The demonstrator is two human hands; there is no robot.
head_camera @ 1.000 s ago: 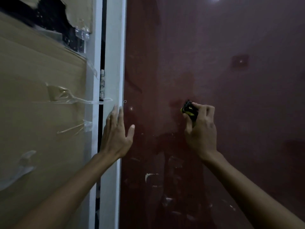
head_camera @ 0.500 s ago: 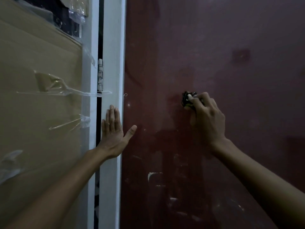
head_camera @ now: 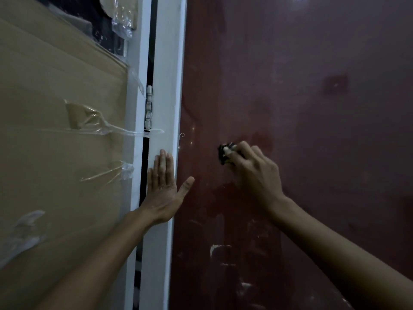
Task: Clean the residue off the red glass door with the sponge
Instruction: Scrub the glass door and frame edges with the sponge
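The red glass door (head_camera: 312,142) fills the right half of the view, dim and glossy. My right hand (head_camera: 254,175) grips a small dark sponge (head_camera: 224,154) and holds it against the glass left of centre. White residue patches (head_camera: 215,249) and smears show lower down on the glass. My left hand (head_camera: 164,189) lies flat with straight fingers on the door's white frame (head_camera: 169,86), its thumb spread onto the red glass.
A metal hinge (head_camera: 149,107) sits in the dark gap left of the frame. Cardboard sheeting (head_camera: 55,142) with strips of clear tape (head_camera: 96,124) covers the left side. A bright reflection spot shows at the top of the glass.
My right hand has slid the sponge leftward and slightly down across the glass. My left hand has stayed flat on the white frame.
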